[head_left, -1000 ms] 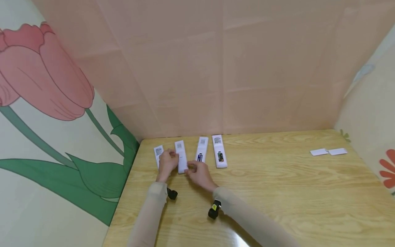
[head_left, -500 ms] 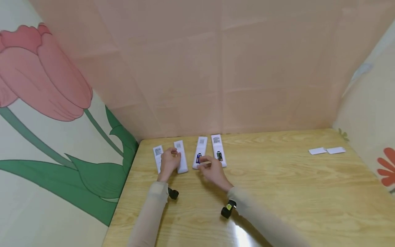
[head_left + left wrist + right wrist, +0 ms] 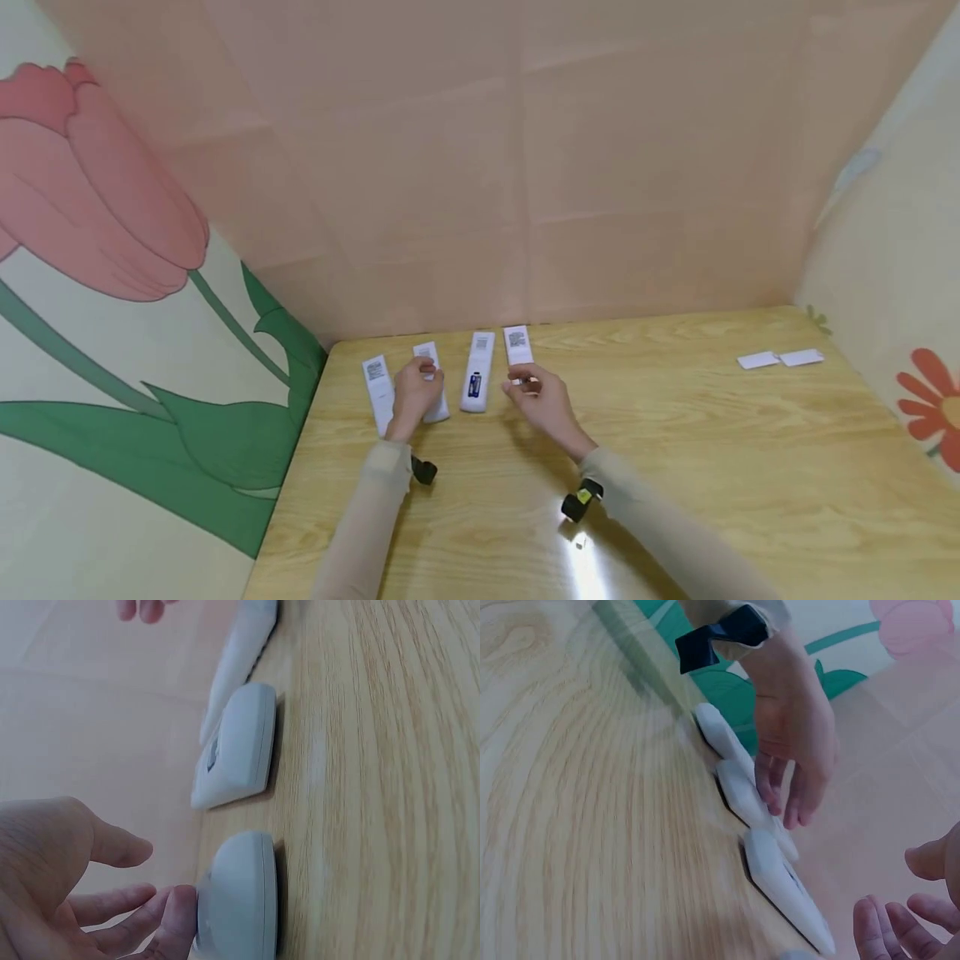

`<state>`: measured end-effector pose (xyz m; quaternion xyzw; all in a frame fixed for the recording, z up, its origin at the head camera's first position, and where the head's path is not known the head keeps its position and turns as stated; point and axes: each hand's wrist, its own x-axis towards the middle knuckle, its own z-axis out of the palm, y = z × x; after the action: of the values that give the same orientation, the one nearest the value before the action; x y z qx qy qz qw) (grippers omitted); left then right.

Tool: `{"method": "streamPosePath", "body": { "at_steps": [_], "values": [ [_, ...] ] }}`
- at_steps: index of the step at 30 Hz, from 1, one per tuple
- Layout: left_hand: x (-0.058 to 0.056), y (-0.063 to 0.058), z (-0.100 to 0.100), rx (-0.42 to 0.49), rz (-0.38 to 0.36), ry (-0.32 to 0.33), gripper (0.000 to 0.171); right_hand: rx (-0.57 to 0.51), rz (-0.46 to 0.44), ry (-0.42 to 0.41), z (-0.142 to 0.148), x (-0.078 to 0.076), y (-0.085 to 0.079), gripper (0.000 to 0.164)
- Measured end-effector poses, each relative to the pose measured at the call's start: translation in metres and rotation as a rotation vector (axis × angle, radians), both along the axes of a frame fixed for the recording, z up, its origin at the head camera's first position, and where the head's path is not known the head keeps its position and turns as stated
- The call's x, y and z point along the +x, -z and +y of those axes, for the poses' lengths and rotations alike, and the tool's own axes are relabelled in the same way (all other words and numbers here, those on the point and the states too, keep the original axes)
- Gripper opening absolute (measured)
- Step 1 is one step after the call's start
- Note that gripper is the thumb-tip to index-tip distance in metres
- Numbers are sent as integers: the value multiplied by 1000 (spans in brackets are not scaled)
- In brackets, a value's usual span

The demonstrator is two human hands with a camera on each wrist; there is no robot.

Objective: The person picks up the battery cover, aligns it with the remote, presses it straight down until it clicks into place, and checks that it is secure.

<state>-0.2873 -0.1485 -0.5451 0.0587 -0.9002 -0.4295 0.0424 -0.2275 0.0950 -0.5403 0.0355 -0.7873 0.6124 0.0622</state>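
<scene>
Four white remote controls lie back side up in a row. Over the second remote [image 3: 438, 410] is my left hand [image 3: 415, 392], fingers loosely bent; in the left wrist view a fingertip [image 3: 180, 907] is right at its surface. The leftmost remote [image 3: 375, 383] has a plain back with a printed label. On the third remote [image 3: 481, 354] the battery compartment is uncovered, showing a blue battery [image 3: 475, 385]. My right hand [image 3: 543, 404] hovers at the lower part of the fourth remote [image 3: 517, 343], hiding its compartment, with nothing visible between the fingers [image 3: 866, 922].
Two small white battery covers [image 3: 757, 360] lie side by side at the far right of the wooden table [image 3: 712, 458]. A pinkish sheet [image 3: 420, 208] hangs behind the table's back edge. A flower-painted wall [image 3: 97, 333] rises at the left.
My right hand has moved right, from beside the second remote, past the third, to the fourth, uncovering the third remote's battery. My left hand stays over the second remote. The head view has shifted slightly.
</scene>
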Motion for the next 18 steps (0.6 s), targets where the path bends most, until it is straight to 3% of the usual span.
{"method": "streamPosePath", "body": {
  "at_steps": [7,18],
  "values": [
    [-4,2,9,30,13,22,35,-5,-11,11,28,4,-6,32],
    [-7,-5,31,2,-114,86,40,45,-3,75,67,1,-8,32]
  ]
}}
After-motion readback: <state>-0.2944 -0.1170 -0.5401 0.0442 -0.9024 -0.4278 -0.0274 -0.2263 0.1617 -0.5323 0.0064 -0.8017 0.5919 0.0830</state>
